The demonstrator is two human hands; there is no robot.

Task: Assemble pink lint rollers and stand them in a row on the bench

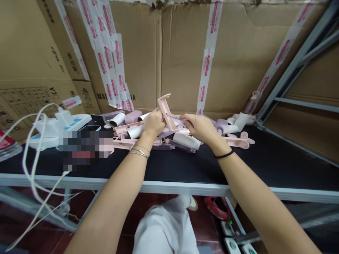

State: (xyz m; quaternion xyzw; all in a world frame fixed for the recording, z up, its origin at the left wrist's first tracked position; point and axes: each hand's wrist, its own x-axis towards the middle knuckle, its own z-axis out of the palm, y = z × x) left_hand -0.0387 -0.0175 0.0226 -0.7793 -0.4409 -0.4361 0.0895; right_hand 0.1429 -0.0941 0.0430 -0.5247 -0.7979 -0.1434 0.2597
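Note:
My left hand [153, 124] is closed around a pale pink plastic part [166, 112], a long trough-like shape with turned-up ends, raised above the pile and tilted. From the other side, my right hand [198, 127] pinches a thin metal tool [176, 118]. Its far end reaches into the pink part; whether it touches is too small to tell, and its handle is hidden by my fingers. Below both hands lie loose pink pieces [127, 144], a white tube [186, 140] and clear lilac plastic pieces [159, 146].
At the left stands a white power strip [76, 123] with plugs and looping white cables [25, 158]. Large taped cardboard boxes [180, 56] rise behind the black tabletop [278, 165]. More pink parts [239, 141] and a white tube [242, 121] lie to the right, near a metal shelf frame [299, 67].

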